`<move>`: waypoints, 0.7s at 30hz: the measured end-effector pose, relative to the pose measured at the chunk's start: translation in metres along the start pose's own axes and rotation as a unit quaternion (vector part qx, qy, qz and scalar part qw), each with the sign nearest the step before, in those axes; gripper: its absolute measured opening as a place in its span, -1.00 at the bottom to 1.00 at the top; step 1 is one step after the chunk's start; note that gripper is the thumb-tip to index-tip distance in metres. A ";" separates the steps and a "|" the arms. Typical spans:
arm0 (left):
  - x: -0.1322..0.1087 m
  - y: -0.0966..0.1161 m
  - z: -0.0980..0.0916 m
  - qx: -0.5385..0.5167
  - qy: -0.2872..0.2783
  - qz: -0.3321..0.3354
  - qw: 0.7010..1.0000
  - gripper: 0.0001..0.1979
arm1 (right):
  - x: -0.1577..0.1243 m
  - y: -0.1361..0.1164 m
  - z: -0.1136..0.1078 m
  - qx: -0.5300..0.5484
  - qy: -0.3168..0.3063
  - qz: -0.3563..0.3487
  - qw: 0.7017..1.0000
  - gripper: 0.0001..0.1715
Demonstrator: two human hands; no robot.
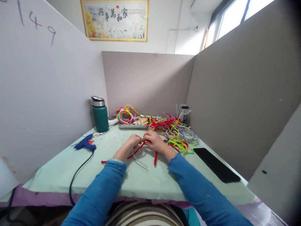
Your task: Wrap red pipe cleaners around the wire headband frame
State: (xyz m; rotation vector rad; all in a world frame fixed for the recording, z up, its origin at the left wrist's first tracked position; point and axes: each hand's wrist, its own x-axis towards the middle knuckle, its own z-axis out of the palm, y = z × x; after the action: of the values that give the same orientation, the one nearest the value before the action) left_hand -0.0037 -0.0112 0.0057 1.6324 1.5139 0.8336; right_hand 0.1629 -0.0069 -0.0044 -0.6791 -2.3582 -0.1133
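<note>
Both of my hands meet over the middle of the table, fingers pinched together. A red pipe cleaner runs between them; one fuzzy end reaches left under my left wrist, and a short red length hangs below my right hand. My left hand is closed on the pipe cleaner, beside a thin grey wire that slants down toward the table. With bent fingers my right hand grips the same red strand. The fingertips overlap, so the exact join is hidden.
At left lie a blue glue gun with a black cord and a green bottle. Behind my hands are a metal tray of small pieces and a heap of coloured pipe cleaners. A black phone-like slab lies right. Partitions enclose the table.
</note>
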 end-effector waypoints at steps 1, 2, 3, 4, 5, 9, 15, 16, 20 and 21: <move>0.001 0.000 0.000 0.005 0.000 -0.003 1.000 -0.88 | 0.000 0.001 0.001 0.020 0.009 0.018 1.000 -0.89; 0.001 0.000 0.000 0.012 0.001 -0.009 1.000 -0.89 | 0.000 0.001 0.002 0.038 0.016 0.036 0.998 -0.90; 0.002 0.000 0.000 0.015 0.001 -0.012 1.000 -0.91 | 0.000 0.002 0.003 0.054 0.022 0.052 0.997 -0.91; 0.002 0.001 0.001 0.017 0.002 -0.013 1.000 -0.92 | 0.000 0.002 0.003 0.067 0.026 0.067 0.995 -0.91; 0.002 0.001 0.001 0.020 0.002 -0.015 1.000 -0.92 | -0.001 0.002 0.004 0.080 0.029 0.082 0.993 -0.90; 0.000 0.001 0.005 0.014 -0.004 -0.012 1.000 -0.91 | -0.001 0.002 0.004 0.144 0.038 0.144 0.978 -0.86; -0.001 0.001 0.008 -0.043 -0.038 0.004 0.998 -0.80 | 0.001 0.004 0.006 0.217 0.066 0.235 0.945 -0.78; -0.002 0.001 0.008 -0.045 -0.044 0.002 0.998 -0.79 | 0.002 0.005 0.007 0.220 0.071 0.248 0.941 -0.77; -0.004 0.005 0.008 -0.037 -0.047 0.001 0.998 -0.71 | 0.002 0.008 0.010 0.245 0.076 0.286 0.923 -0.74; -0.005 0.006 0.007 -0.035 -0.047 0.007 0.998 -0.68 | 0.002 0.009 0.010 0.257 0.076 0.296 0.917 -0.73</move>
State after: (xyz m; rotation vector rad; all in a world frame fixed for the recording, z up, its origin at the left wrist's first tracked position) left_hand 0.0052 -0.0171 0.0071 1.6100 1.3945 0.7971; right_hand 0.1599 0.0041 -0.0116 -1.0283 -1.8182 0.6721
